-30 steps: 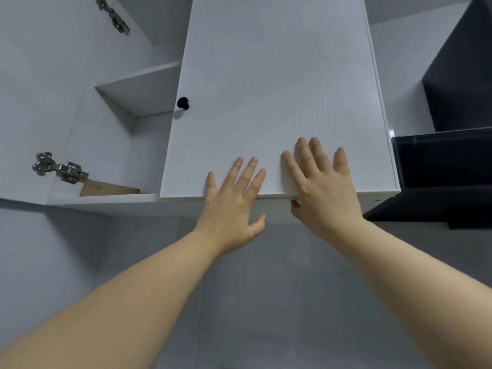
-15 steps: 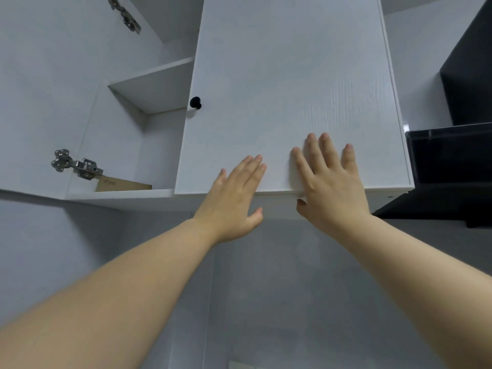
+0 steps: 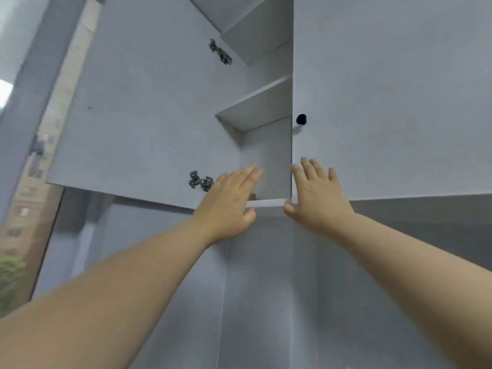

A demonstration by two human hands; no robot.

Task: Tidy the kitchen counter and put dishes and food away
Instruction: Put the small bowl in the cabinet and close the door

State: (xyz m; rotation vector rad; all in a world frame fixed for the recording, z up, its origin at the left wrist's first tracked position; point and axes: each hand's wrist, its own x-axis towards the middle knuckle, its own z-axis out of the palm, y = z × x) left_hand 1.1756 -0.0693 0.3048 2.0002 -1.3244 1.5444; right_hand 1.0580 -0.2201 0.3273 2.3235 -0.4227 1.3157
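L hand (image 3: 228,206), R hand (image 3: 316,202): bare

A window (image 3: 24,225) is recorded at the far left, through which a blurred building (image 3: 32,169) and green foliage (image 3: 10,278) are seen.

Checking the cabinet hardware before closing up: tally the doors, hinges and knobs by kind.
Doors: 2, the open door and the knobbed door
Hinges: 2, the upper hinge and the lower hinge
Knobs: 1, the black knob
Total: 5
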